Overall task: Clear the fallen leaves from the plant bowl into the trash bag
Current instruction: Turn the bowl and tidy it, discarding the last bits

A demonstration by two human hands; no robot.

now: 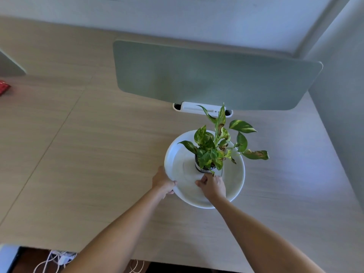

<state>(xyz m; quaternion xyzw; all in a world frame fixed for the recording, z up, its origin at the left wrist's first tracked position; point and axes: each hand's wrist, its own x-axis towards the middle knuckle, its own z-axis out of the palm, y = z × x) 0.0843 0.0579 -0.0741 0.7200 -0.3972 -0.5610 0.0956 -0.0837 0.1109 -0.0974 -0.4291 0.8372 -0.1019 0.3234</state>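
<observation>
A wide white bowl sits on the wooden desk, with a small dark pot in its middle that holds a green and yellow plant; some leaves have brown patches. My left hand grips the bowl's left rim, thumb over the edge. My right hand is inside the bowl just in front of the pot, fingers pinched together near a low leaf tip. What the fingers hold is hidden. No trash bag is in view.
A grey-green desk divider stands behind the bowl on a white clamp. A red object lies at the far left. White cables hang below the desk's front edge. A wall rises at the right.
</observation>
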